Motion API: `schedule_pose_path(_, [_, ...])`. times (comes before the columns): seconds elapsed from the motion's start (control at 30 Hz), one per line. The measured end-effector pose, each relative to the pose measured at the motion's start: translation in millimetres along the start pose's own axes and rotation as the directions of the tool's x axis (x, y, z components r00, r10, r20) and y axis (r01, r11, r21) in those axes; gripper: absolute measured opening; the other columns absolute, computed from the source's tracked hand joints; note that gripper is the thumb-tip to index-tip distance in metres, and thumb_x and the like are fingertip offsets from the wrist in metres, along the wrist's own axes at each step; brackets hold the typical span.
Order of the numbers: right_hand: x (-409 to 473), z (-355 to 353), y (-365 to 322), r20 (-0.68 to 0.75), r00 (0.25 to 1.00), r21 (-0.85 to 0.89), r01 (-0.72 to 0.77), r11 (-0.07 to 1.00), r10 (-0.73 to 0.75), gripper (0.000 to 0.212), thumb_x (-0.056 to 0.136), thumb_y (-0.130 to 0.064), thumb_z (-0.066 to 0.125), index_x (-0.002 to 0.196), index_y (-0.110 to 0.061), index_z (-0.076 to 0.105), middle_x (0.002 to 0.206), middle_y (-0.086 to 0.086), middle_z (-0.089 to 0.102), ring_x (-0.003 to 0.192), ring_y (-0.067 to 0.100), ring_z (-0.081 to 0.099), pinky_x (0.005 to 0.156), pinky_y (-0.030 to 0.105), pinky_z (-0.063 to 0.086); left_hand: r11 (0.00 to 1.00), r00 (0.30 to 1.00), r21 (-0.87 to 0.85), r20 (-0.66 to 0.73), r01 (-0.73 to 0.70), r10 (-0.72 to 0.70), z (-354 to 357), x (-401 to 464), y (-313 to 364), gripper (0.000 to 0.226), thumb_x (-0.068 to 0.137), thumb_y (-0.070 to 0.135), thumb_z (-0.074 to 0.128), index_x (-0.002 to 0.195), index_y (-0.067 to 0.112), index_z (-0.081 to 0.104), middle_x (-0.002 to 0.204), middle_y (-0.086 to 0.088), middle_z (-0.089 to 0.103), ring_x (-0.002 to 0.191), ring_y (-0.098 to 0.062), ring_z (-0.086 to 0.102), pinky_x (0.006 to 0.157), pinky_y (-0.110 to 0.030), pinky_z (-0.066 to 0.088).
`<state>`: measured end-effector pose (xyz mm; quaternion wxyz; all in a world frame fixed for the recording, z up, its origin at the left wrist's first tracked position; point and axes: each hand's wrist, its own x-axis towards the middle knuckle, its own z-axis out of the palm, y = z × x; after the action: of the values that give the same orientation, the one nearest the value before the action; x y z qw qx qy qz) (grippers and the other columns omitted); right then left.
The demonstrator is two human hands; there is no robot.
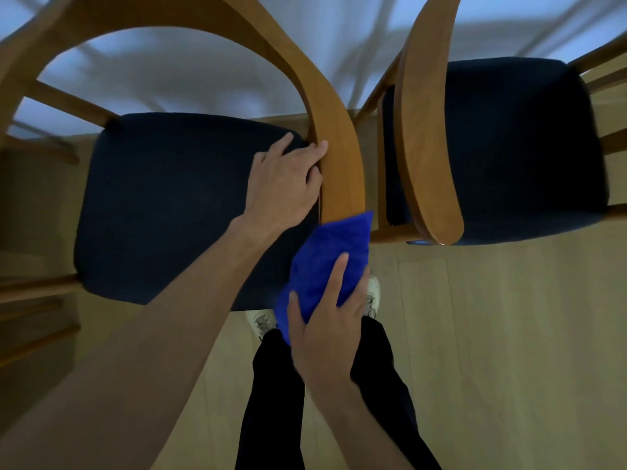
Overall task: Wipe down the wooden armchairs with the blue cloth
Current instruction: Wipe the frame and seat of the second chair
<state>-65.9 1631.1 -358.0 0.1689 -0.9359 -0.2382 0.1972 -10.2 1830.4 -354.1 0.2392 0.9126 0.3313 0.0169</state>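
Floor: pale wood-plank floor [492, 334] lay under two armchairs standing side by side.
Cloth: the blue cloth [325, 262], nubbly and bunched, covered the near tip of the left armchair's curved armrest [339, 157].
Right hand: the right hand [325, 330] pressed the cloth, fingers [339, 269] laid nearly straight over it, thumb pinching its edge.
Left hand: the left hand [285, 184] braced beside the armrest, fingers curled onto its smooth inner edge, just beyond the cloth.
Seats: dark seat cushion [169, 205] looked matte fabric; the right armchair's armrest [427, 147] stood untouched.
Risk: the cloth could probably slip off the rounded, polished tip if pressure eased.
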Motion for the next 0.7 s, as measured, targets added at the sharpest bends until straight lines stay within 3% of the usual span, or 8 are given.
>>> schedule_pose_path(0.23, [111.0, -17.4, -21.5, -0.08, 0.992, -0.035, 0.094, 0.995, -0.097, 0.092, 0.087, -0.057, 0.057, 0.157, -0.025, 0.006, 0.155, 0.02, 0.023, 0.118, 0.032, 0.048, 0.09, 0.042, 0.05, 0.998, 0.999, 0.049, 0.005, -0.04, 0.04, -9.0, 8.0, -0.6, 0.038, 0.099, 0.028, 0.04, 0.134, 0.025, 0.054, 0.129, 0.005, 0.062, 0.131, -0.023, 0.044, 0.101, -0.044, 0.034])
schedule_pose_path(0.37, [63.4, -3.3, -8.2, -0.112, 0.993, -0.002, 0.048, 0.999, -0.048, 0.087, 0.089, -0.06, 0.049, 0.157, -0.025, 0.007, 0.157, 0.018, 0.02, 0.126, 0.031, 0.042, 0.096, 0.041, 0.047, 0.999, 1.0, 0.038, -0.007, -0.023, 0.023, -8.4, 6.9, -0.4, 0.037, 0.099, 0.027, 0.041, 0.134, 0.025, 0.055, 0.128, 0.004, 0.063, 0.13, -0.023, 0.046, 0.101, -0.043, 0.034])
schedule_pose_path(0.47, [-6.7, 11.6, 2.8, -0.037, 0.999, 0.05, -0.024, 0.998, 0.025, 0.092, 0.087, -0.061, 0.047, 0.158, -0.024, 0.001, 0.16, 0.019, 0.012, 0.137, 0.034, 0.031, 0.103, 0.043, 0.041, 0.999, 0.999, 0.038, -0.007, -0.036, 0.036, -9.0, 4.8, -2.8, 0.036, 0.099, 0.027, 0.043, 0.133, 0.024, 0.055, 0.125, 0.003, 0.064, 0.126, -0.024, 0.048, 0.098, -0.043, 0.036])
schedule_pose_path(0.57, [-48.7, 17.1, 17.4, 0.042, 0.999, 0.123, 0.025, 0.992, -0.031, 0.092, 0.088, -0.054, 0.053, 0.157, -0.027, -0.002, 0.16, 0.018, 0.008, 0.141, 0.033, 0.027, 0.105, 0.041, 0.038, 0.997, 0.999, 0.053, -0.007, -0.047, 0.048, -6.1, -0.3, -6.5, 0.04, 0.099, 0.026, 0.042, 0.137, 0.024, 0.051, 0.13, 0.003, 0.062, 0.127, -0.024, 0.048, 0.098, -0.042, 0.037])
schedule_pose_path(0.7, [-32.3, -0.1, 44.1, 0.159, 0.982, 0.264, 0.055, 0.963, -0.1, 0.1, 0.082, -0.047, 0.072, 0.154, -0.044, 0.002, 0.155, -0.002, 0.007, 0.131, 0.001, 0.021, 0.102, 0.027, 0.037, 0.999, 0.999, 0.041, 0.031, -0.02, 0.019, 3.1, -3.2, -5.7, 0.047, 0.1, 0.025, 0.04, 0.147, 0.024, 0.039, 0.145, 0.003, 0.049, 0.137, -0.024, 0.038, 0.105, -0.045, 0.034])
